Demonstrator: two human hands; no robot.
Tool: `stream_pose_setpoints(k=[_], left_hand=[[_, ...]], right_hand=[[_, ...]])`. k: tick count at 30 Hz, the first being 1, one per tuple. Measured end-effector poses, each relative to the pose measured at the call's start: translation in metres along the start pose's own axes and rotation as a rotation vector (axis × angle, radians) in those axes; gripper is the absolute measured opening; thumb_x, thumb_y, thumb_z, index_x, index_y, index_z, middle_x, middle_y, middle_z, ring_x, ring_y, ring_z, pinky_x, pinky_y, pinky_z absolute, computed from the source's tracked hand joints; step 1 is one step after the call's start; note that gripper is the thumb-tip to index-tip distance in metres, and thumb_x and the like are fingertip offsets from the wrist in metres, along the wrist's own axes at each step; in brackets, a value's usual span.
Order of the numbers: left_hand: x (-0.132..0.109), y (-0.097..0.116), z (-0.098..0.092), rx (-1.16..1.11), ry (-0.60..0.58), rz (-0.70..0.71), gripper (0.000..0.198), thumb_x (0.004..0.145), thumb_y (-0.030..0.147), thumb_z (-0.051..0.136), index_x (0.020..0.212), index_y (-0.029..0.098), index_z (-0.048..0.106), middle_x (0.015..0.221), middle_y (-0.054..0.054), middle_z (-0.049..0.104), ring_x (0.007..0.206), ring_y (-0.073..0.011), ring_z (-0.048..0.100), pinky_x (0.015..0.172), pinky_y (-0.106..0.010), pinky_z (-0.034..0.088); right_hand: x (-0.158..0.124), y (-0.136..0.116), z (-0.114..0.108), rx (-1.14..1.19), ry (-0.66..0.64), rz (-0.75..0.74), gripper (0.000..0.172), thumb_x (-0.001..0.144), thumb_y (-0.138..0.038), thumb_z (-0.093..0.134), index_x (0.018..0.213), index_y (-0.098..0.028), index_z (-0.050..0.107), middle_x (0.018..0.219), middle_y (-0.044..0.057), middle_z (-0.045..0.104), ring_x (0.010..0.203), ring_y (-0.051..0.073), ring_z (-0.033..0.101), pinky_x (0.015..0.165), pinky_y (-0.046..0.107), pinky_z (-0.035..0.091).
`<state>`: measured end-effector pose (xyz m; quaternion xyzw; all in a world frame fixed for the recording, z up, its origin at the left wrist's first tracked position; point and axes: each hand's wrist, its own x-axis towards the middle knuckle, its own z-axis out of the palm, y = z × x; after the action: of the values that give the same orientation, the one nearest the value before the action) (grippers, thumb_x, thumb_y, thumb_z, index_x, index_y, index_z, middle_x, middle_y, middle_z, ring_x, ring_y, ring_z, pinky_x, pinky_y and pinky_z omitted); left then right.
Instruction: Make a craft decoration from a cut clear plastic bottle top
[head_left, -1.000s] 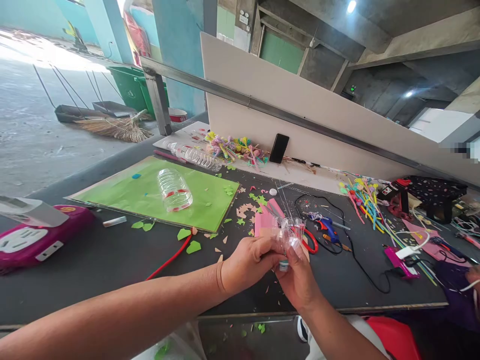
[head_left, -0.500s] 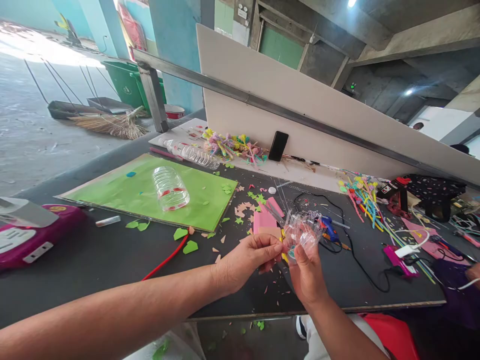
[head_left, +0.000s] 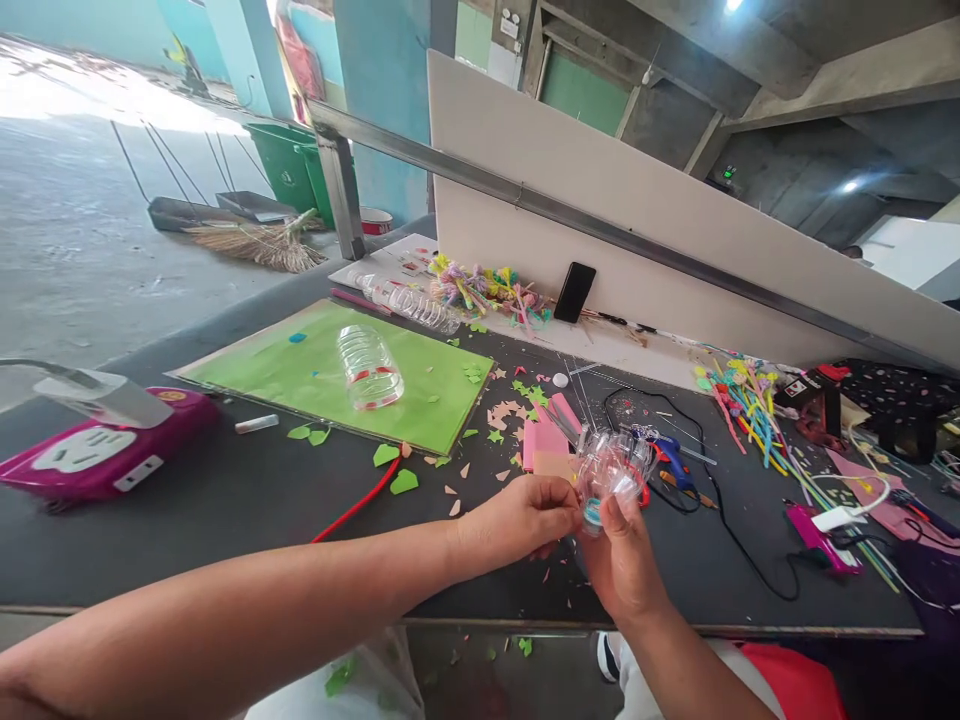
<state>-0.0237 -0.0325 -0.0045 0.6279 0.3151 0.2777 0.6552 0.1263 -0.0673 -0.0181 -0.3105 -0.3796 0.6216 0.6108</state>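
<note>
My right hand (head_left: 626, 560) is closed around a cut clear plastic bottle piece (head_left: 611, 462), its thumb pressed on the near side. The piece seems cut into thin strips at the far end, and a bluish round part shows at its near end. At the left side of that end, my left hand (head_left: 534, 515) pinches with thumb and forefinger; its fingertips are partly hidden against the plastic. Just behind the piece lie pink paper sheets (head_left: 541, 440), scissors (head_left: 568, 425) and a blue glue gun (head_left: 671, 460).
A clear bottle section (head_left: 370, 368) lies on a green sheet (head_left: 300, 345) to the left. Nearby are a purple power strip (head_left: 82, 450), a red cord (head_left: 364, 505) and paper scraps (head_left: 403, 482). A phone (head_left: 575, 291) leans against the white board (head_left: 637, 190). Coloured stems (head_left: 750, 405) lie right.
The camera view has swung a little left, so the table appears shifted right. The bottle piece has turned slightly in my hands, and its bluish end shows more plainly.
</note>
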Motion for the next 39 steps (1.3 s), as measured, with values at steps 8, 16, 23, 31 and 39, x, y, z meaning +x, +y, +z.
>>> stream_pose_setpoints(k=[8, 16, 23, 31, 39], left_hand=[[0.005, -0.005, -0.005, 0.195, 0.103, 0.207, 0.021, 0.085, 0.024, 0.052, 0.065, 0.017, 0.047, 0.057, 0.005, 0.042, 0.054, -0.0086, 0.039, 0.050, -0.021, 0.030], [0.011, -0.012, -0.012, 0.314, 0.102, 0.415, 0.015, 0.085, 0.021, 0.055, 0.072, 0.015, 0.054, 0.072, 0.000, 0.052, 0.067, -0.0113, 0.047, 0.062, -0.022, 0.040], [0.013, -0.012, -0.024, -0.140, 0.037, 0.337, 0.040, 0.078, 0.022, 0.067, 0.114, 0.018, 0.050, 0.090, 0.000, 0.057, 0.074, -0.0110, 0.054, 0.066, -0.024, 0.046], [0.015, -0.016, -0.021, -0.367, -0.122, 0.322, 0.063, 0.072, 0.041, 0.081, 0.123, 0.020, 0.051, 0.093, -0.004, 0.064, 0.079, -0.0149, 0.062, 0.072, -0.028, 0.051], [0.020, -0.010, -0.029, -0.410, -0.150, 0.279, 0.054, 0.066, 0.034, 0.087, 0.112, 0.017, 0.063, 0.090, -0.004, 0.069, 0.075, -0.0139, 0.065, 0.071, -0.026, 0.054]], right_hand=[[0.001, 0.003, -0.004, -0.008, -0.002, 0.000, 0.066, 0.084, -0.039, 0.072, 0.143, -0.032, 0.043, 0.140, 0.006, 0.058, 0.136, 0.027, 0.045, 0.108, 0.047, 0.040], [0.003, 0.007, -0.016, -0.106, -0.080, -0.033, 0.067, 0.078, -0.045, 0.076, 0.137, -0.033, 0.048, 0.148, 0.006, 0.050, 0.133, 0.029, 0.049, 0.108, 0.048, 0.041], [0.006, 0.001, -0.028, -0.246, 0.045, -0.158, 0.078, 0.071, -0.042, 0.083, 0.139, -0.037, 0.043, 0.148, 0.005, 0.048, 0.137, 0.026, 0.045, 0.115, 0.048, 0.032], [0.003, -0.002, -0.030, -0.323, -0.128, -0.163, 0.070, 0.080, -0.034, 0.077, 0.140, -0.041, 0.041, 0.145, 0.005, 0.051, 0.133, 0.025, 0.049, 0.111, 0.048, 0.039], [0.007, -0.015, -0.032, -0.455, -0.225, -0.167, 0.077, 0.077, -0.029, 0.081, 0.143, -0.035, 0.041, 0.139, 0.008, 0.056, 0.127, 0.026, 0.054, 0.107, 0.045, 0.042]])
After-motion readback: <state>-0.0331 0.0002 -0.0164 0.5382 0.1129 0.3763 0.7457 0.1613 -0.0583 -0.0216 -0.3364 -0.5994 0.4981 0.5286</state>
